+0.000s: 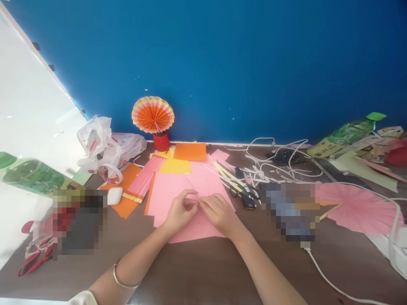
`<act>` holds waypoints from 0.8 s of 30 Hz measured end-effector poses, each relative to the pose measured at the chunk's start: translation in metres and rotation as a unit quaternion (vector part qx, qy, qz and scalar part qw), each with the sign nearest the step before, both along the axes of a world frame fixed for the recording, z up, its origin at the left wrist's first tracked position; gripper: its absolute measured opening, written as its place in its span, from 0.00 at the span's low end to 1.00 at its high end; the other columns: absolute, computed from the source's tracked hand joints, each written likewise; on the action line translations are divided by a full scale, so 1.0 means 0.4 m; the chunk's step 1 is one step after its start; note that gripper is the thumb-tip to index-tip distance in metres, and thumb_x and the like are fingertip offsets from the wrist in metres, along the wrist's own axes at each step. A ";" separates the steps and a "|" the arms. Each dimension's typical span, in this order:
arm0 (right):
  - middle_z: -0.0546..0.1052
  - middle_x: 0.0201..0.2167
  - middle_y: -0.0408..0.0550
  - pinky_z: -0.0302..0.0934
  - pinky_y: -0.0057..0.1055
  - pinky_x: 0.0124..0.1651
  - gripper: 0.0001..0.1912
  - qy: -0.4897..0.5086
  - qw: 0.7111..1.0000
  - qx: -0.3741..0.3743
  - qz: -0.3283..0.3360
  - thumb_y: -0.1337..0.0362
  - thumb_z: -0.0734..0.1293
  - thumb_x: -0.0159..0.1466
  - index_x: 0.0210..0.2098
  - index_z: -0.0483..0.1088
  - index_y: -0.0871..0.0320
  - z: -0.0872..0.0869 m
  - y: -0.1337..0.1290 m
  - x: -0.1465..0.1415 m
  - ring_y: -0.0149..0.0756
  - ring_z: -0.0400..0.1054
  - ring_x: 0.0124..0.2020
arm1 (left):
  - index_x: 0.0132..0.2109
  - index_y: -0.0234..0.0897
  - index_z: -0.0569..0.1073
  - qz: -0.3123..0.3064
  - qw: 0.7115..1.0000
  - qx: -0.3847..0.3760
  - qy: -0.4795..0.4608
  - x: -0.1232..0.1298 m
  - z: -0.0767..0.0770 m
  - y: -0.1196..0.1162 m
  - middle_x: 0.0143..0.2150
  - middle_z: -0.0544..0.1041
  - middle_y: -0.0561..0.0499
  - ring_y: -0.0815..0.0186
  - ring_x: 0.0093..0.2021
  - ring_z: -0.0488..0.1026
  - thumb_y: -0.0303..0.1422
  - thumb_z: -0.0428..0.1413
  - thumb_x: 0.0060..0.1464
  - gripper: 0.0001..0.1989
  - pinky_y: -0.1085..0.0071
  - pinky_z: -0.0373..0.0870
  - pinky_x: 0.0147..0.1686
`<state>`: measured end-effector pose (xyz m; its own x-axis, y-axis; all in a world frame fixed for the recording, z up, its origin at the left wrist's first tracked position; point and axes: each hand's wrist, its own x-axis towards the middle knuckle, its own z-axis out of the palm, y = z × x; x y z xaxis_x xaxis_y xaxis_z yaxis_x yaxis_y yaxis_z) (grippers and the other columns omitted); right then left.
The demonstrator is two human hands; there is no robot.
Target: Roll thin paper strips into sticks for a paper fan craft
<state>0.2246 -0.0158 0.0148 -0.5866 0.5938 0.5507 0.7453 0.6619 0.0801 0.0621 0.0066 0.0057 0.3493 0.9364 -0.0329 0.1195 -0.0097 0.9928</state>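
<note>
Above the pink paper sheets (168, 186), my left hand (179, 212) and my right hand (219, 212) meet with fingers pinched together. Between the fingertips is a thin pink paper strip (196, 196), its end pointing up and away from me; whether it is rolled or folded I cannot tell. Left of the sheets lies a pleated pink, orange and yellow paper (146, 174). Yellow paper (174, 165) and an orange sheet (190, 151) rest at the back of the stack. A round pleated paper fan (153, 114) stands upright in a red holder (161, 141).
Scissors (248, 200) and white paper scraps (254, 171) lie to the right, near a blurred-out phone (286, 212) and a pink pleated fan (365, 207). At left are a tape roll (119, 173), a white case (115, 196), plastic bags (127, 146) and a green bottle (34, 176).
</note>
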 end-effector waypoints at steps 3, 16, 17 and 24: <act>0.72 0.29 0.52 0.59 0.36 0.36 0.10 -0.034 0.999 0.018 -0.005 0.77 0.58 0.61 0.34 0.70 0.63 -0.006 -0.001 -0.004 0.36 0.64 0.31 | 0.42 0.36 0.65 0.005 1.000 -0.022 -0.016 0.002 0.005 0.000 0.26 0.77 0.52 0.68 0.29 0.75 0.26 0.53 0.47 0.12 0.72 0.70 0.33; 0.73 0.31 0.48 0.60 0.34 0.37 0.08 0.169 0.982 -0.086 -0.027 0.73 0.59 0.61 0.33 0.68 0.59 -0.024 0.003 -0.009 0.35 0.65 0.34 | 0.41 0.36 0.64 0.010 0.996 -0.061 -0.064 0.003 0.013 0.001 0.26 0.77 0.53 0.69 0.28 0.74 0.28 0.55 0.46 0.13 0.73 0.70 0.32; 0.73 0.31 0.48 0.60 0.34 0.37 0.08 0.175 0.980 -0.093 -0.029 0.73 0.59 0.61 0.34 0.68 0.59 -0.025 0.002 -0.010 0.35 0.66 0.34 | 0.41 0.36 0.64 0.011 0.996 -0.060 -0.065 0.003 0.012 0.001 0.26 0.77 0.53 0.69 0.28 0.74 0.28 0.55 0.46 0.13 0.73 0.70 0.32; 0.73 0.33 0.50 0.61 0.35 0.38 0.09 0.181 0.979 -0.095 -0.020 0.74 0.59 0.61 0.36 0.69 0.59 -0.017 -0.002 -0.009 0.36 0.65 0.35 | 0.43 0.36 0.63 0.011 0.993 -0.079 -0.087 0.001 0.022 0.005 0.30 0.78 0.50 0.67 0.32 0.75 0.32 0.57 0.47 0.16 0.71 0.70 0.36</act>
